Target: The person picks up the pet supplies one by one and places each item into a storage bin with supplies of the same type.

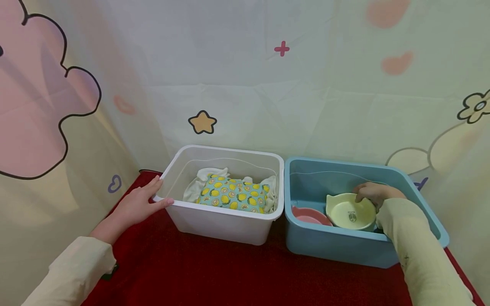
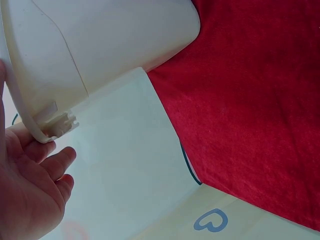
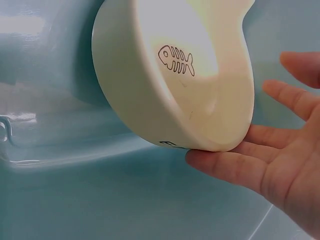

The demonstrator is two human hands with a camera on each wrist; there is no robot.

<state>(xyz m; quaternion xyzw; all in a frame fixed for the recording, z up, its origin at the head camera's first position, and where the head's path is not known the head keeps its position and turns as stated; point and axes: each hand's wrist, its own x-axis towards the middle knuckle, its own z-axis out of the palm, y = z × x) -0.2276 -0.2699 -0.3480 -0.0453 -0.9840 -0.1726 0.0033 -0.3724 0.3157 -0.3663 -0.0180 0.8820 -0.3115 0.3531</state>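
Note:
A pale yellow cat-eared pet bowl point(image 1: 344, 210), printed inside with a fishbone point(image 3: 176, 61), sits tilted in the blue bin point(image 1: 337, 238). My right hand point(image 1: 373, 193) reaches into that bin and touches the bowl's edge. In the right wrist view its fingers point(image 3: 225, 167) are extended against the bowl, with the thumb apart from it. A pink bowl point(image 1: 311, 214) lies to the left, partly hidden by the bin's front wall. My left hand point(image 1: 143, 203) rests on the left front corner of the white bin point(image 1: 222, 223), fingers at the rim point(image 2: 25, 117).
Inside the white bin lie a lemon-print cloth item point(image 1: 233, 193) and white fabric point(image 1: 195, 189). Both bins stand side by side on a red cloth point(image 1: 214, 272). A printed curtain point(image 1: 245, 106) hangs close behind them.

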